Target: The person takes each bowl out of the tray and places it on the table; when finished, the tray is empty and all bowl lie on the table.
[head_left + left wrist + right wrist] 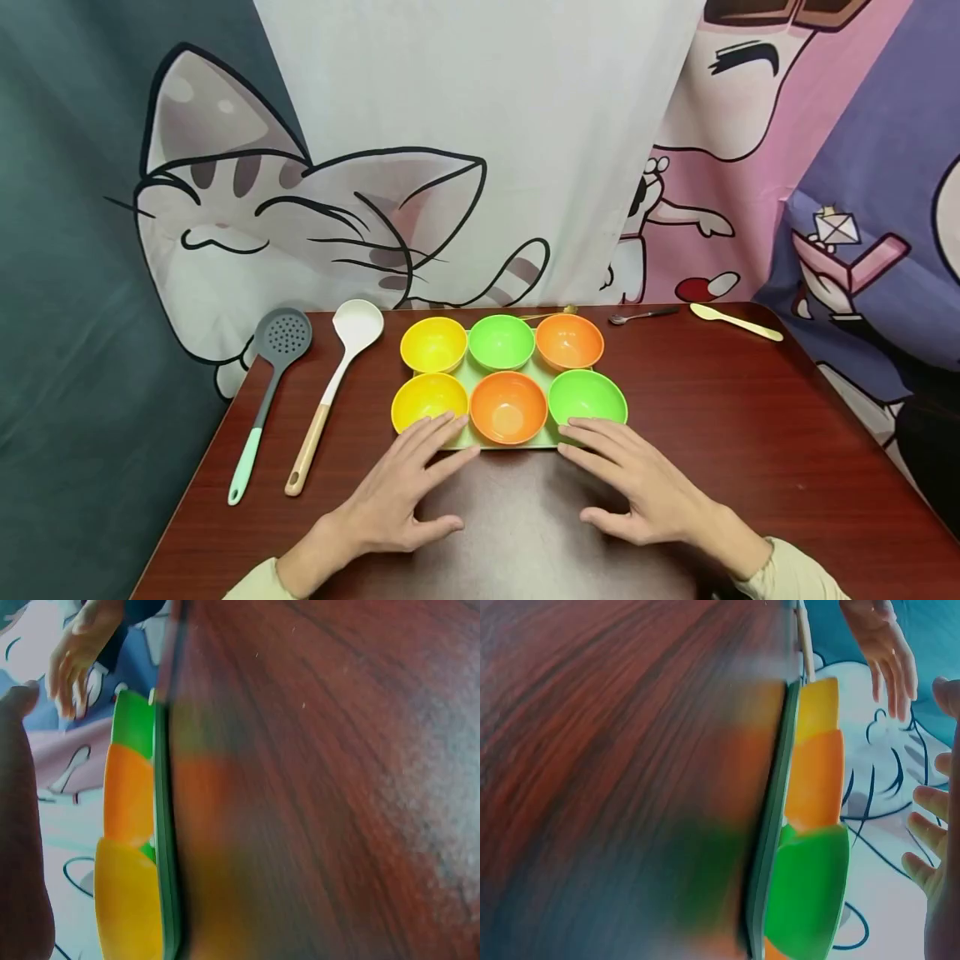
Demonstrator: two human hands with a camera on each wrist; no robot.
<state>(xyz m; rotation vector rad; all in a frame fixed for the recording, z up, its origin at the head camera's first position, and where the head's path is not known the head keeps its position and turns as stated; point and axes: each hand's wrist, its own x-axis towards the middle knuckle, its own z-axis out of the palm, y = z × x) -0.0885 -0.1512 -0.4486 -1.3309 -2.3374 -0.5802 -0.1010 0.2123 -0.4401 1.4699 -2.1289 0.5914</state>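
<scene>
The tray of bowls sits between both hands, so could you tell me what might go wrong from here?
1. Six loose bowls crowd the green tray; the near green bowl overhangs its edge and could tip if the tray jerks.
2. The left hand and right hand touch only the near edge, so a lift could tilt it.
3. A push could knock the small spoon behind it.

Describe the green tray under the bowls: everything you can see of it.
The tray is a pale green, flat, rectangular slab, plastic by its look, lying level on the dark wooden table. Six bowls in two rows of three cover nearly all of it, so only its near edge and strips between bowls show. The left hand and right hand lie with straight fingers at its near corners.
</scene>
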